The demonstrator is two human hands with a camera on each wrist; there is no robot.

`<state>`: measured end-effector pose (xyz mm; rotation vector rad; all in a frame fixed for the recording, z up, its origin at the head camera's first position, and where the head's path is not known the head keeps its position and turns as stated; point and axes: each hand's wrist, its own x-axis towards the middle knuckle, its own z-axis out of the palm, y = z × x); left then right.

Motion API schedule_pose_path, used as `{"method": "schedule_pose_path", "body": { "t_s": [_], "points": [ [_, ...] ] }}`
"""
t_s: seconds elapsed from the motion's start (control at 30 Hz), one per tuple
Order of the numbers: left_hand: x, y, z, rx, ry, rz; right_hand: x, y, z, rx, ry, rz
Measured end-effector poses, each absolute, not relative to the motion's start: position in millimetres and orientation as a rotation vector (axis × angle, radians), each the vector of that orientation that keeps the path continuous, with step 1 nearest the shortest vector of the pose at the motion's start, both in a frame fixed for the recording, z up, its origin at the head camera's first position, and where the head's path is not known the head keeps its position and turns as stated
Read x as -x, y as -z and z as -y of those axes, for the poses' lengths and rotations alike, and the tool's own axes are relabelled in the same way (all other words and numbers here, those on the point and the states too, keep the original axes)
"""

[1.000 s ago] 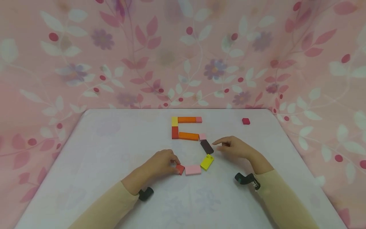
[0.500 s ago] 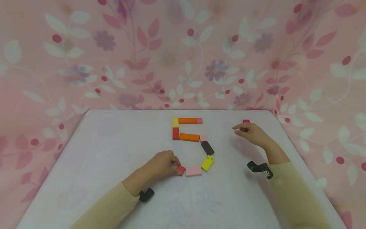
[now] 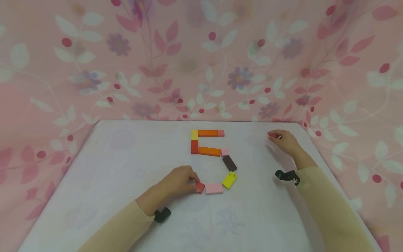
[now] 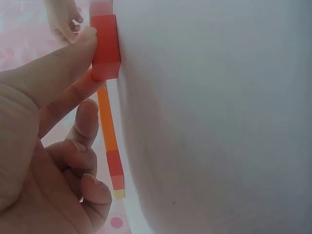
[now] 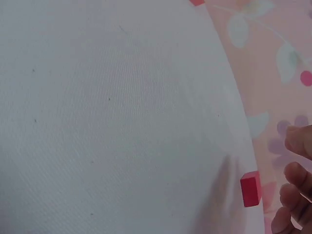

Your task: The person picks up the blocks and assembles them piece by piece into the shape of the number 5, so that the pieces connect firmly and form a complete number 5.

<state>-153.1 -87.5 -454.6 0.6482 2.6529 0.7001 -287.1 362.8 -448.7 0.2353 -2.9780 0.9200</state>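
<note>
My left hand [image 3: 179, 180] pinches a small red block [image 4: 106, 46] between thumb and finger, low on the white table. Its other fingers are loosely curled. Touching that block is a pink block [image 3: 214, 189], which begins a curve with a yellow block [image 3: 230, 180] and a dark block [image 3: 230, 163]. At the table's far right, my right hand [image 3: 285, 141] is by a crimson block [image 5: 251, 189]. The right wrist view shows its fingers parted and a gap between them and that block; the block is partly covered in the head view.
Joined to the curve are a small pink block [image 3: 225, 152], an orange block [image 3: 209, 151], a red block [image 3: 195, 147], a pale yellow block [image 3: 194, 135], another orange block [image 3: 207, 133] and a pink end block [image 3: 221, 133]. Floral cloth [image 3: 201, 63] hangs behind the table [image 3: 126, 157].
My right hand has left the dark block and moved right and away from me to the crimson block. The left hand stays on its red block.
</note>
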Motion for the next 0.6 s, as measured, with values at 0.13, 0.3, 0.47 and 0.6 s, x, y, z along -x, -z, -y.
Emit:
{"method": "schedule_pose_path", "body": {
  "t_s": [0.13, 0.3, 0.47, 0.6],
  "points": [
    [153.0, 457.6, 88.2, -0.638, -0.702, -2.654, 295.9, 456.7, -372.5, -0.184, -0.896, 2.987],
    [153.1, 459.1, 88.5, -0.635, -0.715, -2.642, 302.7, 463.8, -382.3, -0.129, -0.905, 2.984],
    [152.6, 460.3, 89.4, -0.632, -0.714, -2.646, 309.0, 471.0, -387.3, -0.015, -0.971, 3.017],
    [152.4, 460.3, 89.2, -0.630, -0.723, -2.645, 312.8, 475.2, -390.1, 0.050, -0.987, 3.056]
  ]
}}
